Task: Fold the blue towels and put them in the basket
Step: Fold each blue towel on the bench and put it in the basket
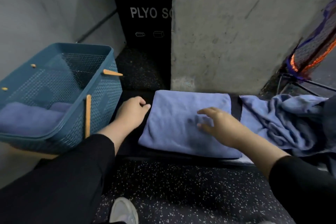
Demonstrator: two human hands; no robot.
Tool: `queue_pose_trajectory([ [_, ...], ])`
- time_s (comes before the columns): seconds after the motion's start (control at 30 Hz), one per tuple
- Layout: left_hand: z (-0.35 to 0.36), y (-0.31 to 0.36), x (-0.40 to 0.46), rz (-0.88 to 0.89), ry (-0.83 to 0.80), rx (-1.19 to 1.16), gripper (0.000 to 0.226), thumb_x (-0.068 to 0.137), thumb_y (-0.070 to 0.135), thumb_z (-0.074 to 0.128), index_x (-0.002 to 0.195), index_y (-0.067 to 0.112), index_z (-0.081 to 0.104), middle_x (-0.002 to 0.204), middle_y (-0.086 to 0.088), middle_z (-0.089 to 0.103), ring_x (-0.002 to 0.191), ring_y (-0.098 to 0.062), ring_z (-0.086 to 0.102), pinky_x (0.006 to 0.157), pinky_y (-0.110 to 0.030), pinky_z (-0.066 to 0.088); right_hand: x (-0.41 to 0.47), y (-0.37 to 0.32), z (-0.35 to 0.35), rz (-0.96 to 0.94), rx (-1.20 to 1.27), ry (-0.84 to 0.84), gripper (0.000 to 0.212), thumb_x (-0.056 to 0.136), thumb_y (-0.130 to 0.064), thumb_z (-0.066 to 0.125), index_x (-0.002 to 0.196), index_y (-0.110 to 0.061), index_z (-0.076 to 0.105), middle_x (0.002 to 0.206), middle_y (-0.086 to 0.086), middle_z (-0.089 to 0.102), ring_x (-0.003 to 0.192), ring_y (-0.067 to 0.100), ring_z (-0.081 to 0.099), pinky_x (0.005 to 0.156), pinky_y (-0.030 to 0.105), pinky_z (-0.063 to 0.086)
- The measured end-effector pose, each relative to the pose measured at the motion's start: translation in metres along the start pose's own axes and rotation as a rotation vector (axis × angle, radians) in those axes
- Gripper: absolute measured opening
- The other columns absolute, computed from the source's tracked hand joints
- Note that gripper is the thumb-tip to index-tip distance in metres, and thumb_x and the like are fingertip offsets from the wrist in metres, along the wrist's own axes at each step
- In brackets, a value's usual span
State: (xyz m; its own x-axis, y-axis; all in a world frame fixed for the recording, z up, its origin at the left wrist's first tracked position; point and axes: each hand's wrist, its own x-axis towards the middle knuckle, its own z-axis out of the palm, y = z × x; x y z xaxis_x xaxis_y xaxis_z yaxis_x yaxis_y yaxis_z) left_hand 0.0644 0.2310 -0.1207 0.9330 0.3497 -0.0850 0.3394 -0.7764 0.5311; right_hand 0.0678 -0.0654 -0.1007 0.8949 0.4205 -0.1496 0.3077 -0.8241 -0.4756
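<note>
Fingers: your right hand [221, 125] is spread wide, hovering over the folded towel [183, 123]; your left hand [133, 110] is curled at its left edge, grip unclear. Basket [101, 85] sits left of that towel, holding folded towels [31, 118]. Crumpled towel [283, 120] lies right; concrete pillar [236, 32] behind.

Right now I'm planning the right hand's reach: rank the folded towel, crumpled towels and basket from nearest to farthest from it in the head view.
1. Folded towel, directly under the right hand.
2. Crumpled towels, to its right.
3. Basket, far left, beyond the left hand.
</note>
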Motion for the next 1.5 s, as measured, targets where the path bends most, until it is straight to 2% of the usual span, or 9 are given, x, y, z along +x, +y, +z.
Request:
queue_pose_trajectory([
  [0.17, -0.002, -0.022, -0.035, 0.004, -0.113, 0.125, 0.027, 0.089, 0.048, 0.067, 0.085, 0.022, 0.072, 0.087, 0.008, 0.069, 0.082, -0.015, 0.061, 0.07, -0.031, 0.046, -0.008, 0.007, 0.032, -0.052, -0.167, -0.101, 0.059, 0.093, -0.049, 0.059, 0.145, -0.025, 0.046, 0.16, -0.005, 0.03, 0.144, 0.019, 0.034, 0.117, 0.04, 0.029],
  [0.37, -0.005, -0.018, -0.058, 0.021, -0.275, 0.186, 0.03, 0.088, 0.037, 0.071, 0.083, 0.007, 0.073, 0.083, -0.007, 0.072, 0.083, -0.025, 0.067, 0.072, -0.037, 0.052, -0.021, 0.006, 0.042, -0.059, -0.29, -0.131, 0.066, 0.098, -0.055, 0.048, 0.155, -0.03, 0.025, 0.166, -0.006, 0.008, 0.153, 0.015, 0.005, 0.123, 0.049, 0.012],
  [0.6, -0.008, -0.025, -0.064, 0.032, -0.219, 0.336, 0.02, 0.09, 0.031, 0.065, 0.083, 0.012, 0.066, 0.084, -0.004, 0.07, 0.081, -0.026, 0.066, 0.074, -0.04, 0.054, -0.033, 0.017, 0.048, -0.077, -0.372, -0.161, 0.066, 0.102, -0.057, 0.029, 0.158, -0.035, 0.002, 0.166, -0.011, -0.011, 0.153, 0.013, -0.009, 0.124, 0.047, 0.002],
  [0.73, -0.008, -0.031, -0.072, 0.27, -0.075, 0.257, 0.018, 0.091, 0.037, 0.066, 0.089, 0.027, 0.052, 0.091, 0.007, 0.053, 0.079, -0.016, 0.055, 0.072, -0.038, 0.05, -0.042, 0.025, 0.042, -0.171, -0.2, -0.057, 0.053, 0.097, -0.052, 0.047, 0.144, -0.029, 0.041, 0.161, -0.011, 0.025, 0.149, 0.014, 0.024, 0.121, 0.042, 0.021],
  [0.8, -0.007, -0.032, -0.078, 0.476, -0.102, 0.243, 0.019, 0.09, 0.046, 0.067, 0.091, 0.03, 0.056, 0.094, 0.011, 0.05, 0.083, -0.011, 0.051, 0.078, -0.035, 0.045, -0.05, 0.031, 0.035, -0.249, -0.169, 0.038, 0.04, 0.09, -0.056, 0.054, 0.116, -0.026, 0.058, 0.132, -0.012, 0.052, 0.119, 0.016, 0.055, 0.101, 0.038, 0.045],
  [0.9, -0.001, -0.038, -0.083, 0.682, -0.179, 0.401, 0.033, 0.086, 0.063, 0.063, 0.1, 0.034, 0.061, 0.103, 0.017, 0.045, 0.098, -0.007, 0.044, 0.092, -0.032, 0.035, -0.064, 0.045, 0.024, -0.324, -0.226, 0.037, 0.037, 0.083, -0.06, 0.062, 0.098, -0.027, 0.058, 0.103, -0.012, 0.051, 0.093, 0.015, 0.054, 0.08, 0.032, 0.048],
  [1.03, 0.001, -0.05, -0.083, 0.725, -0.173, 0.381, 0.032, 0.089, 0.058, 0.062, 0.112, 0.036, 0.063, 0.11, 0.018, 0.047, 0.105, -0.008, 0.045, 0.096, -0.031, 0.034, -0.078, 0.063, 0.02, -0.32, -0.22, 0.009, 0.033, 0.079, -0.037, 0.081, 0.107, -0.024, 0.068, 0.117, -0.012, 0.057, 0.104, 0.01, 0.059, 0.085, 0.025, 0.049],
  [1.2, -0.004, -0.055, -0.084, 0.725, -0.137, 0.458, 0.016, 0.091, 0.034, 0.058, 0.106, 0.034, 0.066, 0.105, 0.017, 0.051, 0.099, -0.008, 0.048, 0.093, -0.031, 0.038, -0.087, 0.071, 0.013, -0.246, -0.225, 0.075, 0.023, 0.084, -0.02, 0.075, 0.106, -0.022, 0.072, 0.119, -0.015, 0.061, 0.102, 0.01, 0.065, 0.081, 0.029, 0.055],
  [1.5, -0.017, -0.042, -0.091, 0.583, -0.266, 0.288, 0.028, 0.086, 0.035, 0.036, 0.082, 0.022, 0.06, 0.092, 0.013, 0.057, 0.092, -0.006, 0.049, 0.089, -0.029, 0.039, -0.092, 0.059, -0.005, -0.067, -0.17, 0.07, 0.006, 0.09, -0.024, 0.061, 0.095, -0.026, 0.065, 0.086, -0.009, 0.068, 0.08, 0.015, 0.064, 0.072, 0.03, 0.05],
])
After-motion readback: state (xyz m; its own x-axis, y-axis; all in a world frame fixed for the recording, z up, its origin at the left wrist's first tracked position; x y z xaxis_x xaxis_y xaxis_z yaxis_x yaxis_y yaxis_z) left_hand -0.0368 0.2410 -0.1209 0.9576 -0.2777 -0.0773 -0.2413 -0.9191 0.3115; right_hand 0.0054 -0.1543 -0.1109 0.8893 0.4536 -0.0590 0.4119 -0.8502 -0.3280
